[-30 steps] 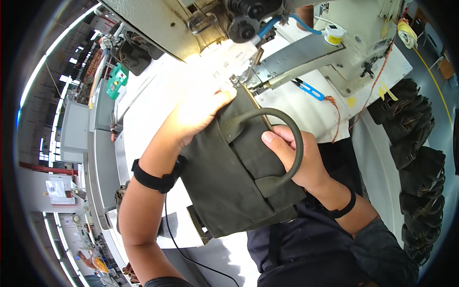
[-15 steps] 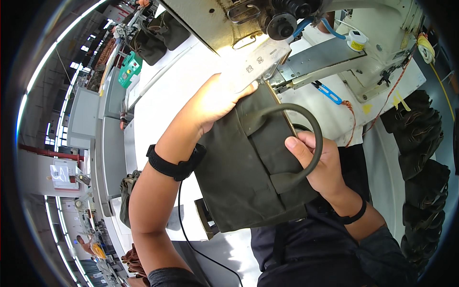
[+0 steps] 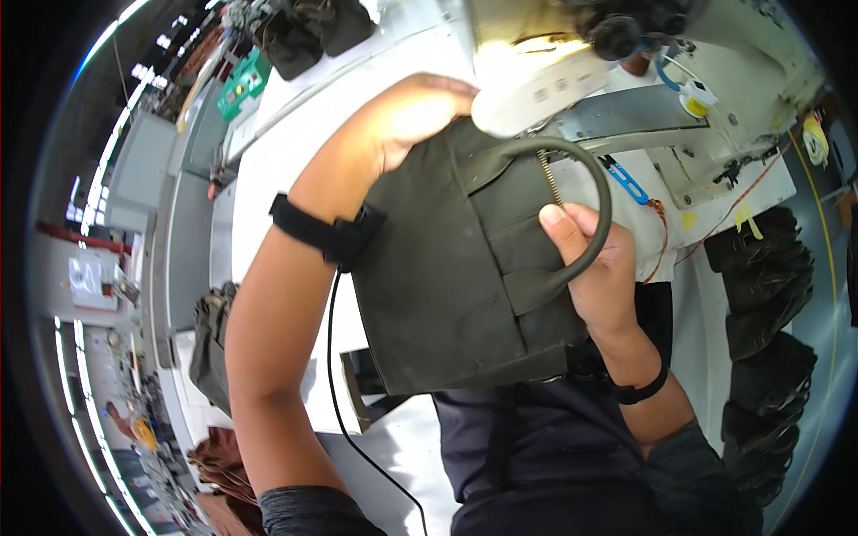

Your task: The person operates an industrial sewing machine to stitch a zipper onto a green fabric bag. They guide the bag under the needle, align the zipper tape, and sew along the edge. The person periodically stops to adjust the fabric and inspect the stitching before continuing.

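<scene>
A dark olive handbag (image 3: 429, 259) with a looped tube handle (image 3: 601, 192) fills the middle of the head view, its zipper (image 3: 550, 179) running along the right edge. My right hand (image 3: 603, 268) reaches through the handle loop. Its thumb and fingers pinch the bag's edge by the zipper. At the bag's far left corner, my left hand (image 3: 416, 112) is closed on its edge, bleached by the lamp. The left fingertips are hidden near the pale guard (image 3: 536, 94) of the sewing machine (image 3: 751, 54). The far end of the zipper lies close to the machine's arm (image 3: 617, 116).
Blue thread snips (image 3: 626, 180) lie on the table right of the bag. A small white bottle (image 3: 696, 98) stands by the machine. Dark bags (image 3: 764, 357) hang in a stack at the right. More bags (image 3: 313, 36) sit far left, and a black cable (image 3: 332, 384) hangs below my left arm.
The bag and both hands have shifted slightly up in the view. The left hand has moved farther along the bag's far edge, while the right still pinches the zipper edge. The view has also shifted.
</scene>
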